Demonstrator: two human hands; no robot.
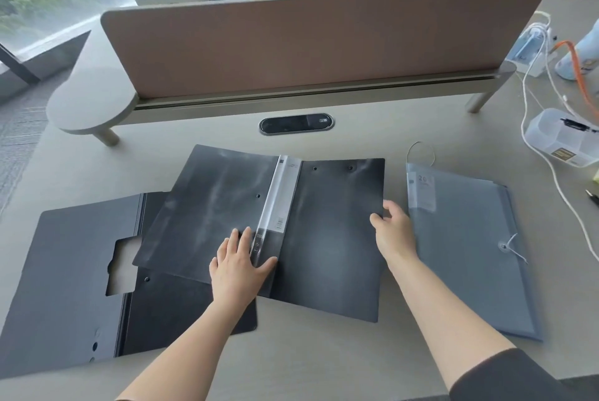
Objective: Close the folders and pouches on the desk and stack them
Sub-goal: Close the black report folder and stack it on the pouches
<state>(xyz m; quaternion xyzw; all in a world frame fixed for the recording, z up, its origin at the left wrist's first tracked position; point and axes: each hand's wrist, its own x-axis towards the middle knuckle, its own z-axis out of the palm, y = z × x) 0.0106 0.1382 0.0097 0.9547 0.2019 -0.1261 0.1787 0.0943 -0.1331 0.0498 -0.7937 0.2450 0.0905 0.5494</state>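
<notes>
A black folder (327,238) with a clear spine strip lies open and flat, outer side up, in the middle of the desk. My left hand (238,266) presses flat on it just left of the spine. My right hand (393,229) grips the folder's right edge with thumb and fingers. Under its left half lies a second black folder (64,274), also open, with a cut-out window in one cover. To the right sits a blue-grey string-tie pouch (466,245), flap down, its string loose at the button.
A brown divider panel (308,44) on a raised shelf crosses the back of the desk, with a cable port (296,124) in front. At far right lie a clear plastic box (560,138), white cables (531,128) and a pen. A person sits behind the divider.
</notes>
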